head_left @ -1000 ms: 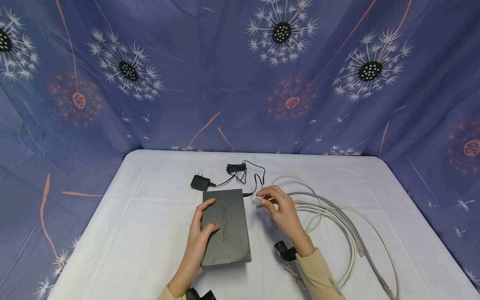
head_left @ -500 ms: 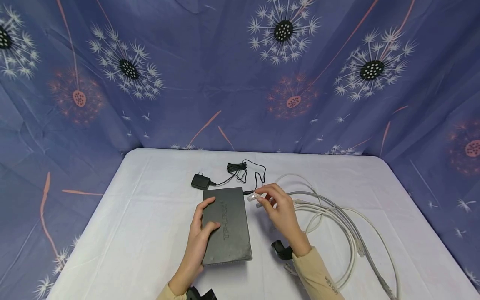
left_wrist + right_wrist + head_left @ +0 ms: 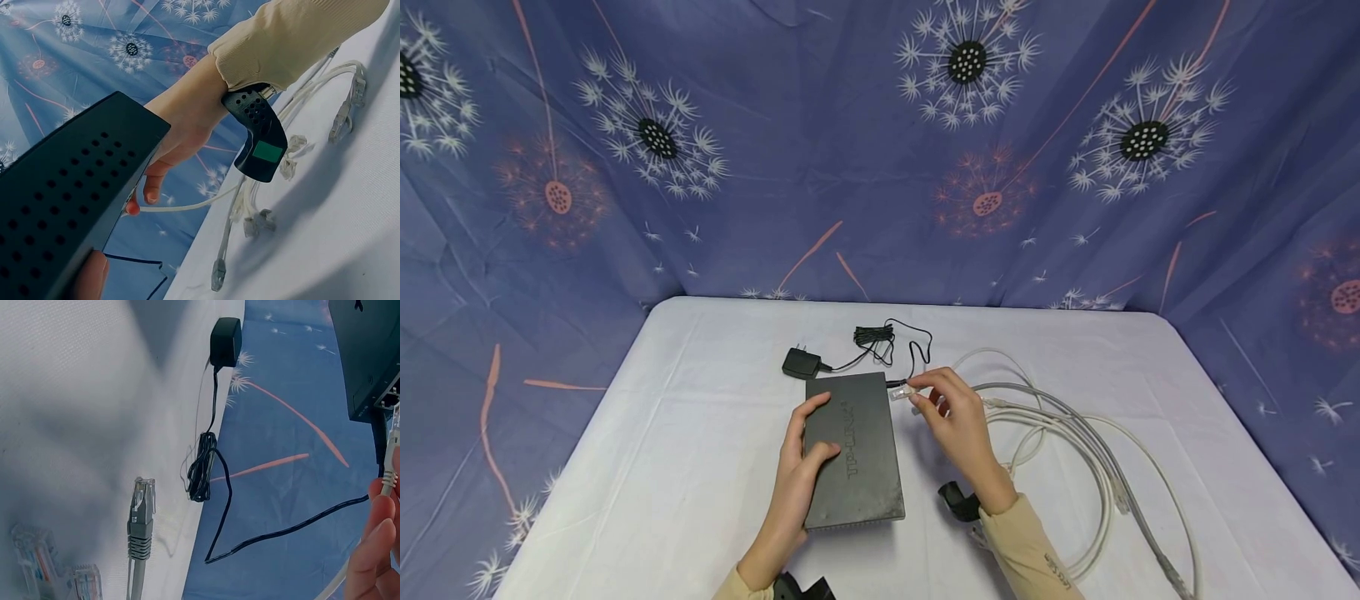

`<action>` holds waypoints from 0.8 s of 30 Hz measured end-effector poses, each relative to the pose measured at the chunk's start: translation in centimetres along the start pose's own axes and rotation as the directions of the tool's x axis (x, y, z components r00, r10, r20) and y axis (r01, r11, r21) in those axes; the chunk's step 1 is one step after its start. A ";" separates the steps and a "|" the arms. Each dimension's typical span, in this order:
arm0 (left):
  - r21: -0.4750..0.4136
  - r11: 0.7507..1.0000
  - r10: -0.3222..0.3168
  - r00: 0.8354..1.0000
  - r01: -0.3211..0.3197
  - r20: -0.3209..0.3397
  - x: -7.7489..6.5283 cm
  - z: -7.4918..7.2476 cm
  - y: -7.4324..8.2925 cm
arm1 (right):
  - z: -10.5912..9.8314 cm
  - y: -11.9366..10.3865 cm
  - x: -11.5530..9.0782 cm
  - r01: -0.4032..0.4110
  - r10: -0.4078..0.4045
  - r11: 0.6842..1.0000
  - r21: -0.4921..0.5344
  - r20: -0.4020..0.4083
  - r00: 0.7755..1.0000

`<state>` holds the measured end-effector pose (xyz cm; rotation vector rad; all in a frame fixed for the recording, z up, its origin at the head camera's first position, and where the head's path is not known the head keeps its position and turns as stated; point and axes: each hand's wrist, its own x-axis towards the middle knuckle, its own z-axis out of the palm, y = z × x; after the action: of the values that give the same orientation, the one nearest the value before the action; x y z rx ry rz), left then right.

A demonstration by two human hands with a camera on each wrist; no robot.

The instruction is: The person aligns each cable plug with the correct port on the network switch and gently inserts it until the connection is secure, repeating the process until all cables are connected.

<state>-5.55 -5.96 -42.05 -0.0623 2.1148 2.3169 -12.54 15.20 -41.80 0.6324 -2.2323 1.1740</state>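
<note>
The white table (image 3: 685, 433) has its far edge across the middle of the frame, against a blue curtain (image 3: 812, 167), and a broad stretch of it lies left of the work. At lower centre, the left hand (image 3: 796, 473) grips the black box (image 3: 861, 450) by its left side, thumb on top. The right hand (image 3: 958, 423) pinches a clear plug (image 3: 898, 392) just beside the box's upper right edge; whether they touch is unclear. The box's black power cord (image 3: 922, 354) runs close by the plug, up to an adapter (image 3: 801, 364) above the box. Looped cables (image 3: 1105, 454) crowd the lower right, beside and under the right forearm.
</note>
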 end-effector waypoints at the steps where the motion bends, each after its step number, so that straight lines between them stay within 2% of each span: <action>1: -0.001 1.000 0.000 1.000 0.000 0.001 0.0 0.0 0.0 | 0.0 -0.1 0.0 0.001 -0.001 1.000 -0.004 -0.003 1.000; 16: -0.039 0.999 -0.001 1.000 0.002 0.022 0.3 -0.2 0.3 | -0.3 -0.7 0.2 0.061 -0.068 0.985 -0.164 -0.041 0.997; 24: -0.076 0.997 0.017 0.999 -0.013 0.047 0.5 -0.5 0.5 | -0.5 -0.9 0.4 0.099 -0.113 0.974 -0.203 -0.056 0.992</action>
<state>-6.04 -6.48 -41.64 0.0091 2.0132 2.3811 -12.13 15.07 -40.80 0.6126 -2.1955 0.8912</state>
